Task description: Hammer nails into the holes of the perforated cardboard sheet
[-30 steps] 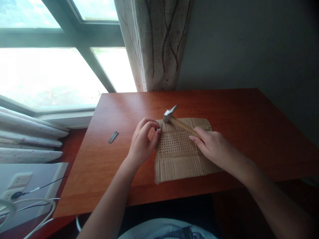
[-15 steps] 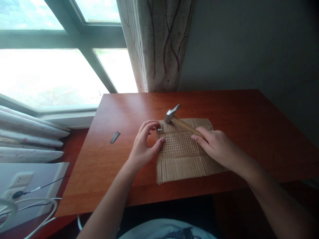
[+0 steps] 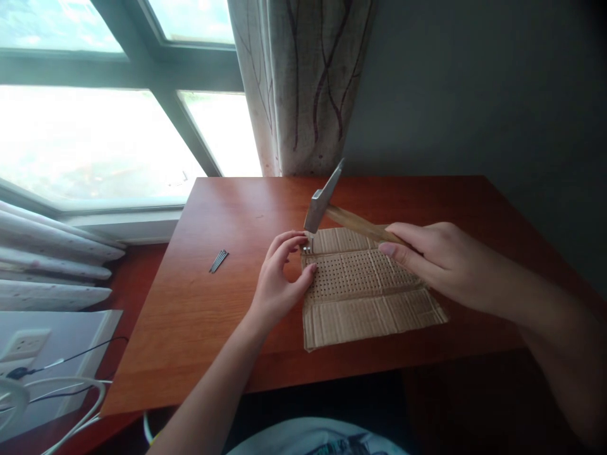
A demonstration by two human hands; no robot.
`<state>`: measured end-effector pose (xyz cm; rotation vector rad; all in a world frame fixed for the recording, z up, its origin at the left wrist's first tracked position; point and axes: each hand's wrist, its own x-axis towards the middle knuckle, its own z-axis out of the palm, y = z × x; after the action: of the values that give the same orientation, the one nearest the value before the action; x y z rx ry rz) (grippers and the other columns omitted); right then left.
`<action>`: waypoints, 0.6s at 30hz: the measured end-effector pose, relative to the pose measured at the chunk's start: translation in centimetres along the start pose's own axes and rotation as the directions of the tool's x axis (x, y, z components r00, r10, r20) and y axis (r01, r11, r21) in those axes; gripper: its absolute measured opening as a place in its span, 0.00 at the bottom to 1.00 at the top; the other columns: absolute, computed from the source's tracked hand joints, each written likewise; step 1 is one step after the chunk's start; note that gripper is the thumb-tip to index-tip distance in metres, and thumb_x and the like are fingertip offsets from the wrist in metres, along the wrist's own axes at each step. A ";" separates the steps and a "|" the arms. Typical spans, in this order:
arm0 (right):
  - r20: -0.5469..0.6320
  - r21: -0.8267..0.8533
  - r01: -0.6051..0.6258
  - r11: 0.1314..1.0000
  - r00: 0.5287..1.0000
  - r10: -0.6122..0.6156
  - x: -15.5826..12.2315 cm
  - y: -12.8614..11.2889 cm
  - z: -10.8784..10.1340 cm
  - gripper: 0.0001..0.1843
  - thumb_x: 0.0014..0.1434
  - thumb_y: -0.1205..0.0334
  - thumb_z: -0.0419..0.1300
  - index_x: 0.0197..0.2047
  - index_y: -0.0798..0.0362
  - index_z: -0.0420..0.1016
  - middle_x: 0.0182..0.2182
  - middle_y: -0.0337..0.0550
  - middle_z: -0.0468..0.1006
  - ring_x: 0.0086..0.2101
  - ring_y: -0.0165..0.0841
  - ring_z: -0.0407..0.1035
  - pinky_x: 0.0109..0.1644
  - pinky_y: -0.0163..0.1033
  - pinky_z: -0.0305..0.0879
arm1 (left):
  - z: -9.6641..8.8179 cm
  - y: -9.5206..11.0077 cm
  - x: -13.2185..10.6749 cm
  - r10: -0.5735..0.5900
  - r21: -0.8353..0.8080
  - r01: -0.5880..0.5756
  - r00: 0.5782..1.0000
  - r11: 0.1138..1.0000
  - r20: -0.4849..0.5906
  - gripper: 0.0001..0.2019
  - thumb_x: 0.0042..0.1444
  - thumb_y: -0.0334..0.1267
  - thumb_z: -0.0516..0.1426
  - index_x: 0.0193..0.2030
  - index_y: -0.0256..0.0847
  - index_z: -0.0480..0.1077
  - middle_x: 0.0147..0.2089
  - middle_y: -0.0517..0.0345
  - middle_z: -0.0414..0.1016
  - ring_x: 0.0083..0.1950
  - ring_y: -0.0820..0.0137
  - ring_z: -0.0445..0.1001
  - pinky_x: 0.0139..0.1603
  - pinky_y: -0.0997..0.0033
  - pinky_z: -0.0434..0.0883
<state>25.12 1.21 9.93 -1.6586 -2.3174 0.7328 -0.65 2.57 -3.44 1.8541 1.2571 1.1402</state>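
My right hand [image 3: 427, 253] is wrapped round the wooden handle of a hammer [image 3: 318, 208]. The hammer's metal head is raised above the far left corner of a creased piece of cardboard [image 3: 351, 313]. Rows of small holes run across the cardboard's middle band. Close under the hammer head, a few nails [image 3: 306, 249] stand in that corner. My left hand [image 3: 284, 272] rests at the cardboard's left edge, thumb and fingers apart, with the fingertips beside the nails. Part of the cardboard's right side is hidden by my right hand.
Several loose nails [image 3: 219, 260] lie together on the wooden table [image 3: 190, 335], left of my left hand. Behind the table hangs a patterned curtain [image 3: 308, 95], with a window [image 3: 85, 139] to its left. Cables [image 3: 71, 385] and a wall socket [image 3: 26, 344] are at the lower left.
The hammer has risen off the cardboard's corner, and my right hand has moved up and to the right with it. My left hand has stayed at the cardboard's edge.
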 end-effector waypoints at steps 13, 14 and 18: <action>0.080 -0.070 -0.003 0.998 0.997 0.009 -0.1 0.3 0.1 0.23 0.73 0.45 0.48 0.29 0.48 0.63 0.20 0.36 0.69 0.21 0.31 0.64 0.28 0.41 0.55 | 0.2 -0.3 -0.1 0.007 -0.009 -0.007 1.000 1.000 -0.019 0.19 0.57 0.33 0.63 0.56 0.45 0.72 0.61 0.49 0.72 0.54 0.63 0.75 0.49 0.63 0.75; 0.094 -0.074 -0.015 0.997 0.995 0.021 -0.1 0.4 0.3 0.23 0.73 0.45 0.47 0.29 0.48 0.63 0.20 0.36 0.68 0.21 0.31 0.64 0.28 0.40 0.55 | 0.2 -0.3 -0.1 0.006 -0.009 -0.007 1.000 1.000 -0.019 0.19 0.57 0.33 0.63 0.55 0.45 0.72 0.61 0.49 0.72 0.54 0.63 0.75 0.49 0.63 0.75; 0.099 -0.053 -0.024 0.998 0.995 0.029 -0.3 0.6 0.8 0.23 0.73 0.46 0.47 0.29 0.48 0.63 0.21 0.35 0.69 0.21 0.30 0.64 0.27 0.40 0.55 | 0.1 -0.3 -0.2 0.007 -0.012 -0.007 1.000 1.000 -0.015 0.19 0.57 0.34 0.63 0.56 0.45 0.72 0.61 0.49 0.72 0.56 0.62 0.75 0.50 0.62 0.75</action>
<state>25.43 0.85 8.98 -1.7154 -2.4061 0.7847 -0.65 2.51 -3.79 1.8459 1.2507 1.1644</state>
